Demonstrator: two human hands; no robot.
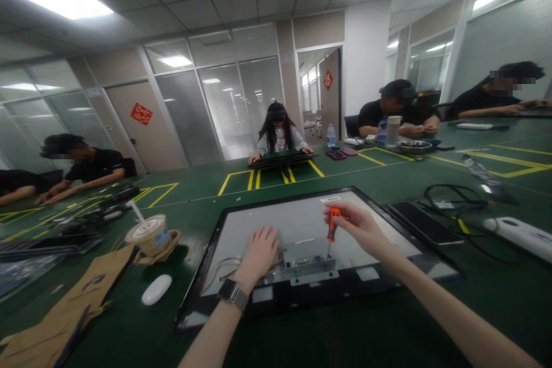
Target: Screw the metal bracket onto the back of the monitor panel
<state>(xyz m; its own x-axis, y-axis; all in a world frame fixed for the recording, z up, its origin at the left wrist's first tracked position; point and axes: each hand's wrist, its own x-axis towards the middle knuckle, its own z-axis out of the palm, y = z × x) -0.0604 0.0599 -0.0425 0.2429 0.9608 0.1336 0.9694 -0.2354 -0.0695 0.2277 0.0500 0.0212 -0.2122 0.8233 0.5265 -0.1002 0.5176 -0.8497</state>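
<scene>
A monitor panel (379,224) lies back-side up on the green table in front of me, silver sheet inside a black frame. Near its lower middle sits a grey metal bracket (308,267) with connectors, and thin coloured wires (222,270) trail off to its left. My left hand (259,253) rests flat on the panel just left of the bracket, fingers stretched out, a watch on the wrist. My right hand (360,227) pinches an orange-handled screwdriver (332,227), held upright with its tip down on the bracket.
A lidded drink cup with a straw (149,234) stands in a brown paper bag (64,313) at left, beside a white oval object (156,289). A phone (425,223), black cables (457,198) and a white power strip (520,234) lie at right. Other people sit around the table.
</scene>
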